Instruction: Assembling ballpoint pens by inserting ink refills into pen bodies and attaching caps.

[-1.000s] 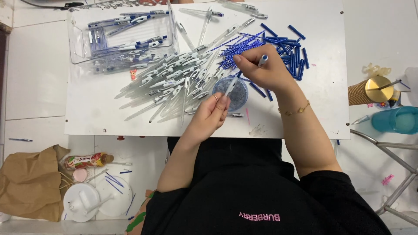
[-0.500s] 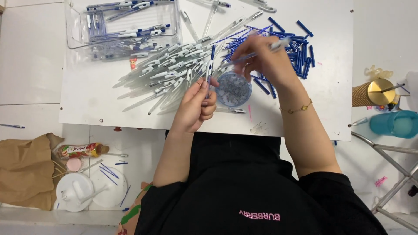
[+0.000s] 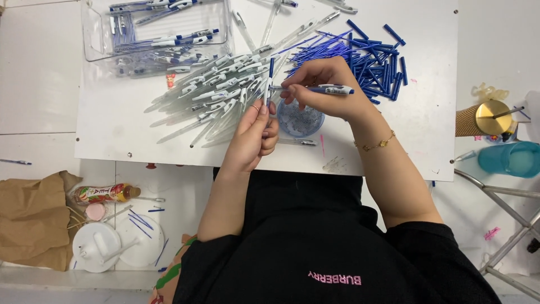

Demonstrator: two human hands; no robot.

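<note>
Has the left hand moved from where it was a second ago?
Yes. The left hand has slid left off the round dish and now holds a pen upright beside it.

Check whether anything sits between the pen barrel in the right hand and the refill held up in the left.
Nothing visible does. The right hand holds the pen barrel level, its open end facing the refill upright in the left hand; only bare gap lies between.

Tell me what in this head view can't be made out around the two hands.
- Small round dish: contents too small and blurry; right hand covers its top edge.
- Clear tray: cut off by the top edge.
- Left hand: its grip on the pen part is hidden by the curled fingers.
</note>
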